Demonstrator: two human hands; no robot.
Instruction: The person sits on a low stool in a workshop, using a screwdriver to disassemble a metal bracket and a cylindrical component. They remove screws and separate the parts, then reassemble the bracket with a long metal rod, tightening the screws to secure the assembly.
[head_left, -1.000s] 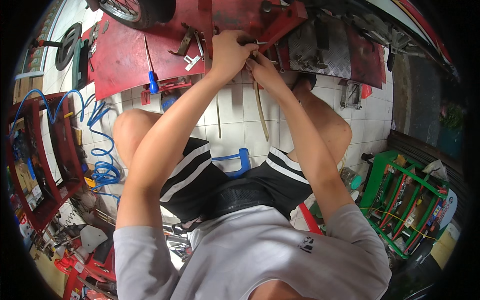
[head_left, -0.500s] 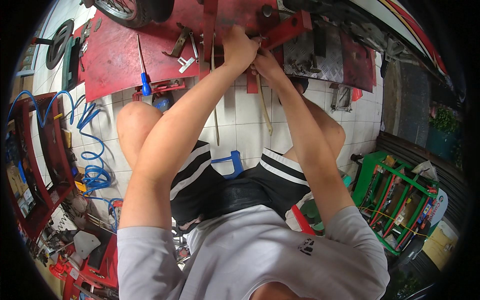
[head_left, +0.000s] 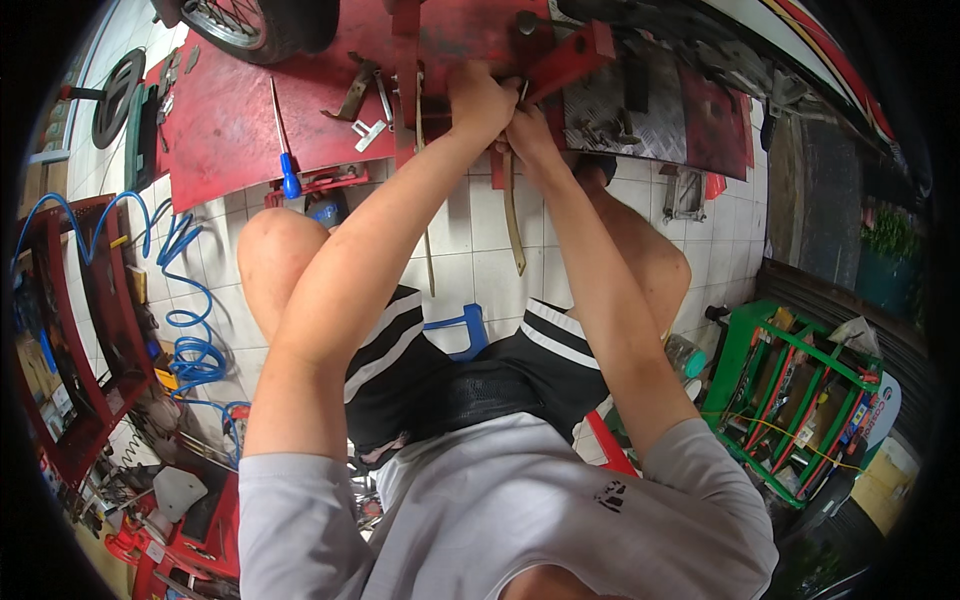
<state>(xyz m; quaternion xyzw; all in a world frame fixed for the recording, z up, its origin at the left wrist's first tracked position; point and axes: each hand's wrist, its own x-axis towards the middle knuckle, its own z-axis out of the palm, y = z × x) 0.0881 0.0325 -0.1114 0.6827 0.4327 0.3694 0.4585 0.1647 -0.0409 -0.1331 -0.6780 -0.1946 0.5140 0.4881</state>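
Knees spread at 9 and 3 o'clock of your lap, you sit low over a white tiled floor (head_left: 470, 250), with a blue stool (head_left: 462, 330) showing between your thighs. Both forearms run up toward 12 o'clock and meet at the near edge of the red bench (head_left: 230, 140). Your left hand (head_left: 482, 100) is clenched in a closed grip on something at the bench edge; what it holds is hidden under the fingers. Your right hand (head_left: 530, 135) sits touching it, just at its 4 o'clock, fingers curled shut around the top of a long tan strap (head_left: 512, 215) that hangs down from the hands toward 6 o'clock. A red angled bar (head_left: 570, 62) juts out at 1 o'clock of the hands. Farther off on the bench, a blue-handled screwdriver (head_left: 284, 140) lies at 9 o'clock of the hands, and a spoked wheel (head_left: 255, 25) stands at 11 o'clock.
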